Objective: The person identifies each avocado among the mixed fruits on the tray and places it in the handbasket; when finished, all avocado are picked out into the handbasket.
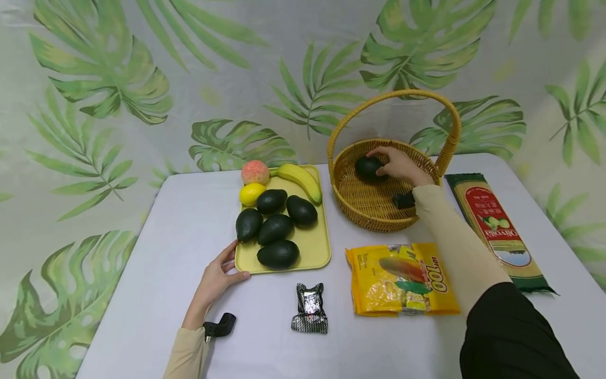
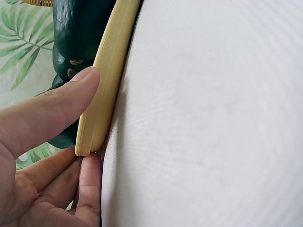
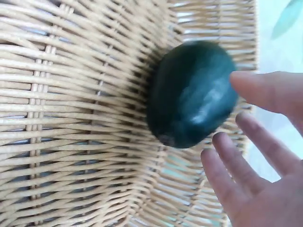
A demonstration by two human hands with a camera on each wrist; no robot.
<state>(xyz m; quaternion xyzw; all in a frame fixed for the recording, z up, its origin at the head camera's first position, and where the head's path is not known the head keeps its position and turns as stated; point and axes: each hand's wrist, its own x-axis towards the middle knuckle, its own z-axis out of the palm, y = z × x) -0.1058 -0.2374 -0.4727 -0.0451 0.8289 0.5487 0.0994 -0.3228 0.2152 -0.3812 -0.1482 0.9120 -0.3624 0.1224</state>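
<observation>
Upper right: right hand (image 1: 401, 164), fingers spread at avocado (image 1: 366, 169) in basket (image 1: 362, 210); withdraw clear of handle (image 1: 456, 126). Centre-left: left hand (image 1: 219, 277) pinches tray (image 1: 316, 248) corner.

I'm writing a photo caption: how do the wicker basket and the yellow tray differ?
The basket is woven with a tall arched handle; the tray is smooth, with no handle.
The basket has deep walls; the tray is shallow with a low rim.
The basket holds one avocado; the tray holds five avocados, a banana, a lemon and a peach.
Both stand on the white table.
</observation>
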